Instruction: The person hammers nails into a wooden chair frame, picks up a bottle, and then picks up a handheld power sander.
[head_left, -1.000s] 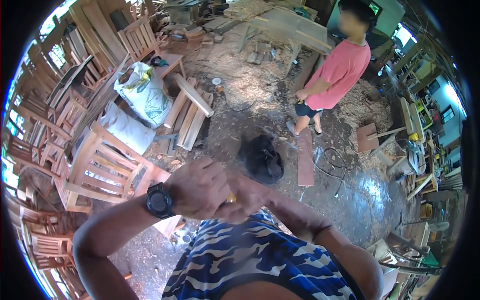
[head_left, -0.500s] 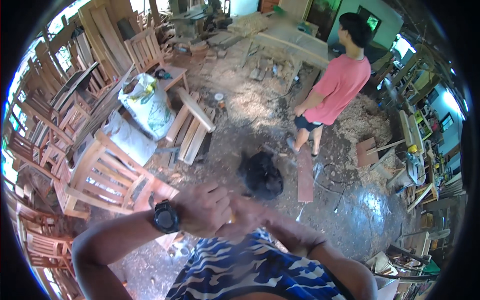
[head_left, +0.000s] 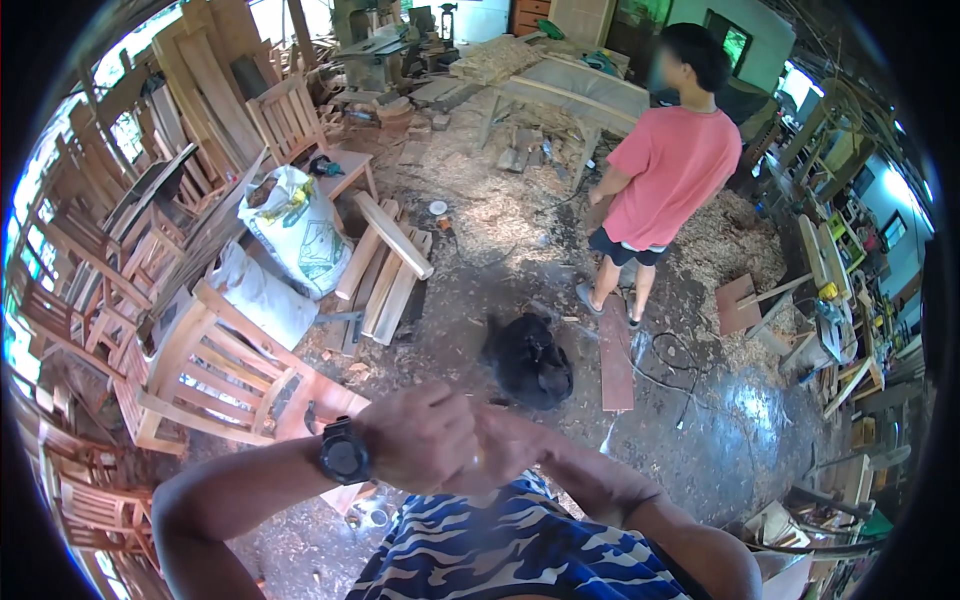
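Note:
My left hand (head_left: 418, 436), with a dark watch (head_left: 344, 452) on its wrist, is closed in front of my chest. Pressed up against it is my right hand (head_left: 502, 448), its fingers curled too. A tiny yellowish spot shows between the two; whatever they hold, if anything, is hidden by the fingers. Just beyond the hands a black dog (head_left: 530, 362) is on the floor. To their left stands a wooden slatted chair (head_left: 215, 375), its seat reaching close to my left wrist.
A person in a pink shirt (head_left: 672, 170) stands ahead by a reddish board (head_left: 617, 365). White sacks (head_left: 300, 235) and stacked timber (head_left: 385, 265) lie left. A cable (head_left: 680, 375) crosses the floor. Behind is a workbench (head_left: 580, 90) amid wood shavings (head_left: 510, 215).
Both hands stay together and have shifted slightly down and right in the picture. The person in pink has turned the head a little and moved an arm slightly.

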